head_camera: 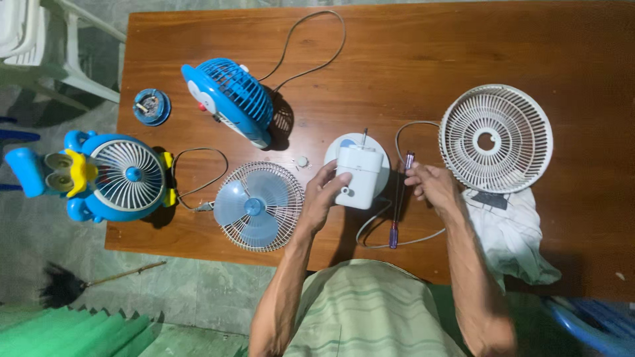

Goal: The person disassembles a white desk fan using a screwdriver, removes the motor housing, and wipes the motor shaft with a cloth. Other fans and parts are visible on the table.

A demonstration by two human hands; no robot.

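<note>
We look down on a brown wooden counter [463,46] that fills most of the frame. At the right sits a white round fan grille [496,137], with a crumpled white cloth [512,235] below it. At the left edge stands a blue cartoon-shaped fan [99,175]; a second blue fan [231,99] lies tilted in the upper middle, and a wire grille with pale blue blades [258,206] lies flat at lower centre. In the middle we see the white fan motor housing [358,175], resting on its round white base [344,147]. Our left hand [321,198] has its grip closed around the housing's left side. Just to the right, our right hand [433,185] pinches the upper end of a purple-handled screwdriver [399,205], which lies across a white cord [403,238]. A small blue round part [151,106] sits at upper left.
</note>
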